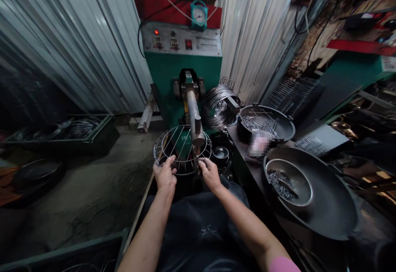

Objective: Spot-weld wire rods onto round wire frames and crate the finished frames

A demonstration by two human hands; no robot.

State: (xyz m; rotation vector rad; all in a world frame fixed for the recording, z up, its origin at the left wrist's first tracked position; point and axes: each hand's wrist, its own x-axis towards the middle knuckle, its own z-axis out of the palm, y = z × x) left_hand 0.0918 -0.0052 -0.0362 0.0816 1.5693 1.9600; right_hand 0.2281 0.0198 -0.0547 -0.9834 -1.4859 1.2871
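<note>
A round wire rack (175, 140) with two rings and parallel bars lies tilted under the metal arm (193, 113) of a green machine (185, 64). My left hand (166, 174) is closed on the rack's near left rim, thumb on top. At the near right rim, just below the arm's tip, the fingers of my right hand (209, 173) are pinched together; whether they hold the rim or a small piece is too small to tell. The machine's panel (181, 41) shows a lit red lamp, and a teal dial clock (199, 14) hangs above it.
Coiled wire rings (219, 105) hang right of the machine. A pan (284, 125) with wire pieces, a large wok (334, 206) and a bowl (305, 185) of small metal parts stand on the right. Green bins (103, 130) sit at the left and bottom left.
</note>
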